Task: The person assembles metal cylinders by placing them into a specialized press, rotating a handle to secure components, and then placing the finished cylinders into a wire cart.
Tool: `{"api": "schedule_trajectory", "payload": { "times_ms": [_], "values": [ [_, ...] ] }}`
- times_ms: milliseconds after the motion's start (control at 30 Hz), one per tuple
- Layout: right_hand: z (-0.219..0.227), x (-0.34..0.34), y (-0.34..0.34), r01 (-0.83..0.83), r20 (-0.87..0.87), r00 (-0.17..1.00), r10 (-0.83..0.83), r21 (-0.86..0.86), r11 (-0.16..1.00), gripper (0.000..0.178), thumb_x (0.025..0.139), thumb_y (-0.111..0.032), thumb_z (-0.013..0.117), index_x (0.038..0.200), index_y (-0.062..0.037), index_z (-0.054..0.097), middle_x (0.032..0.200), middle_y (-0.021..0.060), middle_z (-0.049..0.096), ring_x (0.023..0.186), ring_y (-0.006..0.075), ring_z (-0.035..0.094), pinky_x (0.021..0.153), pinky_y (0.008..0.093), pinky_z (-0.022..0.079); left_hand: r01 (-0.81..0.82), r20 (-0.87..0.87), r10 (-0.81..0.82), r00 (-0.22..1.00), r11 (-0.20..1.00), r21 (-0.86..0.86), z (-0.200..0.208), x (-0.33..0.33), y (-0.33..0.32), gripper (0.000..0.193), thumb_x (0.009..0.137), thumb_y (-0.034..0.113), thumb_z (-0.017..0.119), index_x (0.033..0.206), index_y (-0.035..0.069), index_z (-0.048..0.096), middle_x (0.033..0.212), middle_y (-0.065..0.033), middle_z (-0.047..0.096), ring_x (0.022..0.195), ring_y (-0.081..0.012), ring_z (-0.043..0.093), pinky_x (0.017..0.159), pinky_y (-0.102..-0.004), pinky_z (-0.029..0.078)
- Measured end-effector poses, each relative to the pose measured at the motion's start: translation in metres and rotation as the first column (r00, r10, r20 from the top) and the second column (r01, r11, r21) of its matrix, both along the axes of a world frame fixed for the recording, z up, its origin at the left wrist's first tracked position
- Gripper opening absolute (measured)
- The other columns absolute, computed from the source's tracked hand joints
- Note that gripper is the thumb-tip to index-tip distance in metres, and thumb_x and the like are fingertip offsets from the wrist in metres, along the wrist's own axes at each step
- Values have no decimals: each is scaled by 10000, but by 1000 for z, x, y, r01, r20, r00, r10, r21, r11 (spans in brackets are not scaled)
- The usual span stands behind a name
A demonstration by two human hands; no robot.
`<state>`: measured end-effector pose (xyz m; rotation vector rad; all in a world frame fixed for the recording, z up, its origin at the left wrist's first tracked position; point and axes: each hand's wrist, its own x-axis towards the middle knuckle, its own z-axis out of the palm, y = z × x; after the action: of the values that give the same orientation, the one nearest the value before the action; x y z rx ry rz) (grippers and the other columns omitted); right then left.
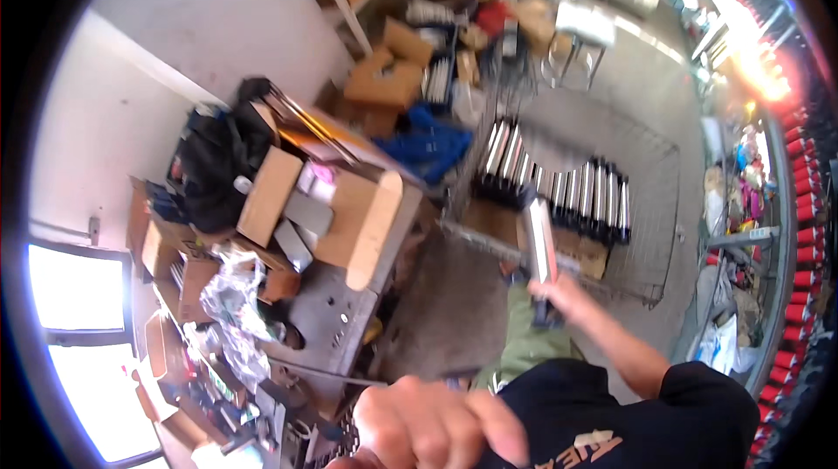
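Observation:
My right hand [566, 294] is closed around the lower part of a long silver piece with black ends [540, 242]. It stands out over the near edge of a wire mesh cage [668, 272]. Inside the cage, a row of similar silver pieces with black ends [572, 194] is lined up side by side, with brown cardboard [589, 252] beneath. Close to the camera at the lower edge is my left hand [428, 425], its fingers curled in. Whatever it may hold is hidden.
To the left, a worktable [336, 329] carries a beige round-ended strip [375, 229], cardboard boxes [271, 194] and clear plastic wrap [236, 294]. Blue cloth [428, 144] and open cartons [384, 80] lie beyond. A stool [583, 28] stands at the back; shelving [742, 237] lines the right.

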<state>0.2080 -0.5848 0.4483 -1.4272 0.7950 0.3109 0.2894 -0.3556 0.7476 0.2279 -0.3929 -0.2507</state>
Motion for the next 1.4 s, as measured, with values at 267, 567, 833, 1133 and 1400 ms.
{"api": "schedule_trajectory", "payload": {
  "times_ms": [267, 567, 833, 1133, 1400],
  "values": [
    [-271, 140, -253, -139, -347, 934, -82, -566, 813, 564, 713, -492, 767, 934, 27, 745, 953, 227, 732, 919, 344, 715, 832, 439, 536, 364, -110, -441, 891, 837, -407, -130, 137, -163, 571, 973, 442, 649, 604, 99, 380, 499, -6, 312, 412, -169, 366, 723, -606, 575],
    [-517, 194, -356, -108, -347, 900, -263, -763, 638, 398, 851, -270, 620, 1169, -35, 667, 1116, 206, 701, 1029, 380, 669, 829, 470, 526, 276, -353, -380, 855, 909, -311, -210, 186, -161, 522, 966, 426, 667, 653, 89, 418, 535, 2, 333, 464, -176, 396, 813, -598, 534],
    [-458, 162, -305, 298, 110, 951, -289, -578, 760, 353, 879, -239, 708, 1140, -7, 659, 1054, 90, 698, 969, 199, 641, 871, 345, 494, 188, -257, -247, 934, 954, -235, -186, 159, -68, 508, 979, 348, 664, 623, 88, 411, 508, 2, 324, 430, -165, 358, 869, -520, 542],
    [-163, 174, 132, -300, 390, 850, 355, -198, 933, 186, 1003, -144, 583, 1161, -53, 623, 1051, -9, 604, 969, 74, 537, 882, 224, 430, -796, -182, 803, 568, 592, 127, -148, -35, 163, 462, 1041, 329, 511, 644, 129, 383, 465, -10, 357, 392, -129, 339, 710, -348, 438],
    [-144, 56, 399, -807, 159, 432, 887, -371, 460, 373, 1020, -238, 588, 1330, -40, 531, 1193, 62, 631, 1060, 130, 579, 910, 264, 450, 482, -76, 896, -438, 305, 821, -486, -432, 429, 400, 960, 380, 627, 971, -17, 666, 838, -113, 669, 761, -218, 640, 741, -349, 533]
  ]
}}
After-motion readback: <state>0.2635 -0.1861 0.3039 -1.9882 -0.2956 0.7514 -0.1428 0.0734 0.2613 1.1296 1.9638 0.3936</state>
